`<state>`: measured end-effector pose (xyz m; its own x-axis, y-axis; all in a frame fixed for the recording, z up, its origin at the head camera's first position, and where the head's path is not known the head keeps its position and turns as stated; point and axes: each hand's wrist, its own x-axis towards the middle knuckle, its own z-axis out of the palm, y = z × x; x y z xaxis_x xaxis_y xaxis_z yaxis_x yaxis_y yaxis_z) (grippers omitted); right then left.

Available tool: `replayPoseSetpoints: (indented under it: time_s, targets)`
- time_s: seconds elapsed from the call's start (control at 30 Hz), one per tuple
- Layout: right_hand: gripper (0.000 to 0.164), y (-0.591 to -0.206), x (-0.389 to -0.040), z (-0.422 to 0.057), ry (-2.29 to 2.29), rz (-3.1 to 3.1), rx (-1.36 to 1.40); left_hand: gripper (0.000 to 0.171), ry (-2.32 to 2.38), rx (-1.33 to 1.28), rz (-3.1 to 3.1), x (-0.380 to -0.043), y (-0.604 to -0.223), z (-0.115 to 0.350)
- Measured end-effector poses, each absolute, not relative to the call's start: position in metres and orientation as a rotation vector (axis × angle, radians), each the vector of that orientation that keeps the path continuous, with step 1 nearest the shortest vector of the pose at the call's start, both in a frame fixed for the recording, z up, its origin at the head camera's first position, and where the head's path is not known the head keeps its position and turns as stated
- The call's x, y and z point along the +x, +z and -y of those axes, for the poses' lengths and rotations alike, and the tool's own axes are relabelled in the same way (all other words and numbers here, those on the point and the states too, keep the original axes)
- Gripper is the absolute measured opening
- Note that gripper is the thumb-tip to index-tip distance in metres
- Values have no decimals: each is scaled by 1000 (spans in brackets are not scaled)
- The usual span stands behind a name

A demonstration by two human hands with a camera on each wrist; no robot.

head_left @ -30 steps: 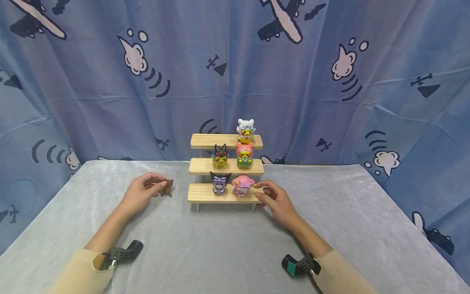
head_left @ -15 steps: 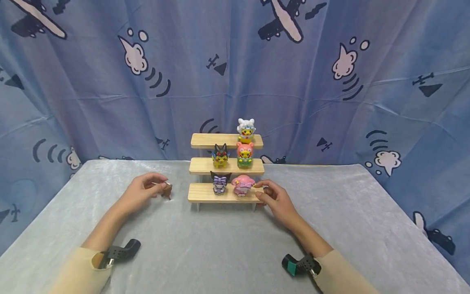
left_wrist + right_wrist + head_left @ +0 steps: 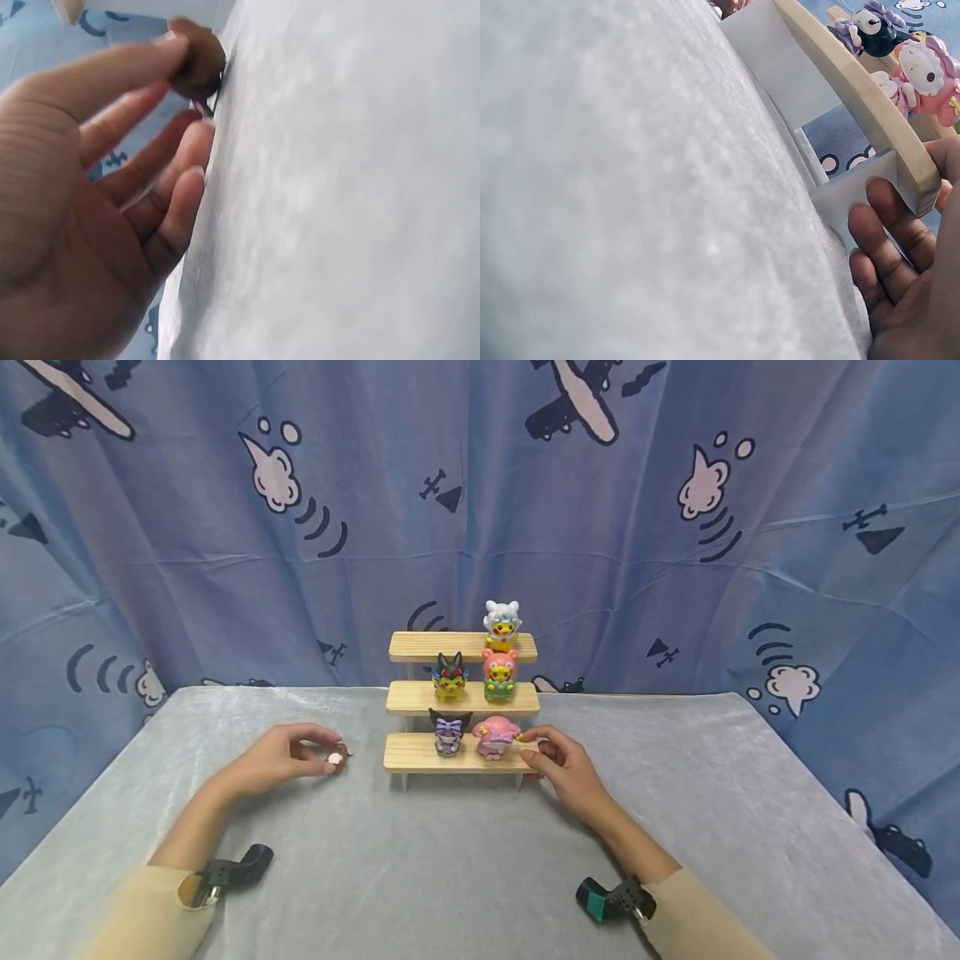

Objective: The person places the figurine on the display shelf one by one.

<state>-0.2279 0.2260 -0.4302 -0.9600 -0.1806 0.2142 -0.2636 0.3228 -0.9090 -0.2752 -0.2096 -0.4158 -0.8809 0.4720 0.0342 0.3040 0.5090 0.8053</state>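
My left hand (image 3: pixel 281 758) pinches a small brown figurine (image 3: pixel 341 755) between thumb and fingertips, low over the cloth left of the stand. A pale patch on it faces up; the fingers cover much of the rest. In the left wrist view, the brown figurine (image 3: pixel 201 60) shows at the thumb tip, and the other fingers curl loosely below. My right hand (image 3: pixel 567 772) grips the right end of the stepped wooden display stand (image 3: pixel 416 756) at its lowest shelf. In the right wrist view, several fingertips (image 3: pixel 864 225) press the white side support (image 3: pixel 847 196) under that shelf.
On the lowest shelf sit a purple-and-black figurine (image 3: pixel 448 737) and a pink figurine (image 3: pixel 495 738). The middle shelf carries a black-eared figurine (image 3: pixel 450 679) and a pink-hooded one (image 3: pixel 499 677). A white-hooded figurine (image 3: pixel 502 623) tops the stand. A blue curtain (image 3: pixel 480 485) hangs behind.
My left hand has lowered slightly towards me and turned the brown figurine, bringing its pale patch into view. My right hand and the stand have stayed put.
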Motion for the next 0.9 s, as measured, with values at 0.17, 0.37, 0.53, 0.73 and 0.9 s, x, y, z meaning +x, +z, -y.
replayPoseSetpoints:
  time_s: [0.17,0.37,0.53,0.73,0.9]
  targets:
    - [26,-431,-228,-227,1736,2489,423,52,1259,655,-2607,-276,-417,203]
    - [26,-432,-228,-228,1728,2490,420,47,1228,603,-2636,-278,-419,196]
    - [26,-431,-228,-227,1732,2490,418,55,1165,622,-2671,-277,-420,195]
    - [26,-430,-227,-226,1734,2497,421,43,1115,654,-2709,-275,-420,195]
    - [26,-430,-227,-226,1723,2498,420,36,1141,642,-2716,-276,-420,195]
